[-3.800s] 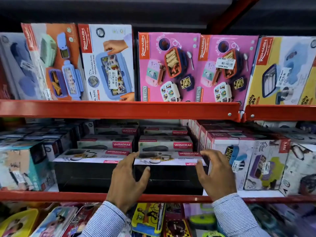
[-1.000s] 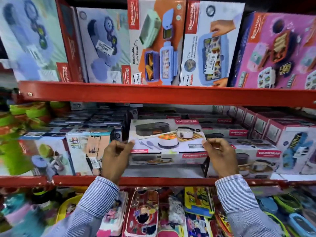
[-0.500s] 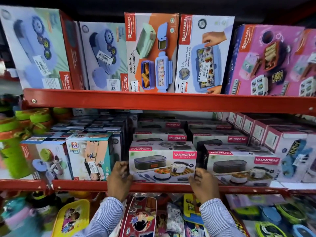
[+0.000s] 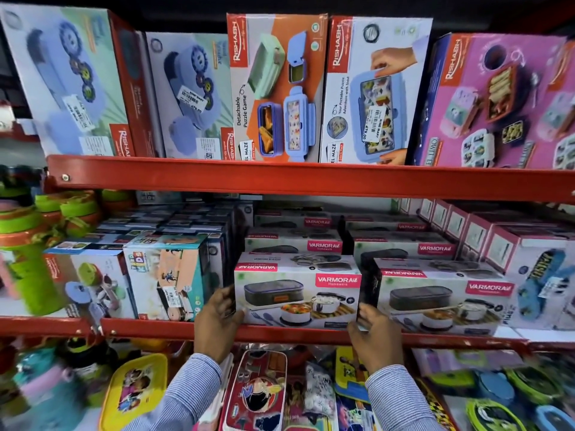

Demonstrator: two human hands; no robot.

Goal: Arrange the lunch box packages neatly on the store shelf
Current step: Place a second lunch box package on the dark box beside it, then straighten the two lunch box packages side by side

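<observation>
A white Varmora lunch box package (image 4: 297,292) stands upright at the front of the middle red shelf (image 4: 280,332), its picture side facing me. My left hand (image 4: 217,318) grips its left end and my right hand (image 4: 375,334) grips its lower right corner. A second Varmora package (image 4: 441,298) stands just to its right, also face out. More Varmora packages (image 4: 294,244) lie stacked in rows behind them.
Teal and white kids' boxes (image 4: 168,276) sit left of the held package, green bottles (image 4: 28,244) farther left. Tall Rishabh boxes (image 4: 277,88) line the upper shelf. Pink-and-white boxes (image 4: 529,262) fill the right. Colourful lunch boxes (image 4: 258,393) crowd the shelf below.
The package was lifted and turned from lying flat to standing face out, then set down at the shelf front. My view shifted left and both hands stayed on its ends.
</observation>
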